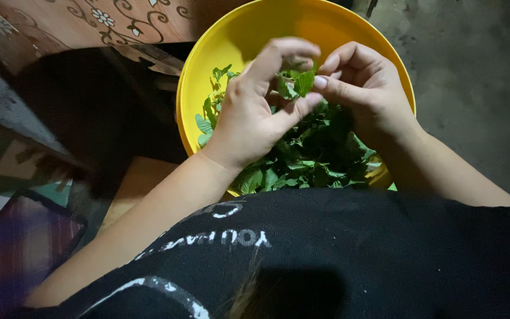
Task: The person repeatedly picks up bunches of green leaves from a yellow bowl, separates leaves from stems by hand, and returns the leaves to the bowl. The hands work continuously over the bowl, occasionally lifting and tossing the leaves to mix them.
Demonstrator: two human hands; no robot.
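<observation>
- Hands: left hand (249, 115) and right hand (364, 88) pinch a small green leafy sprig (296, 82) above the round yellow plastic bowl (208, 71).
- Risk: a loose grip could probably drop leaves past the near rim.

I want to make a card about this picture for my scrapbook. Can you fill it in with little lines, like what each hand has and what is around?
left hand: pinches a leafy sprig between thumb and fingers
right hand: fingertips on the same sprig
bowl: round, yellow, holds a pile of green leaves
clothing: black top with white print
ground: grey, rough
light: dim
</observation>
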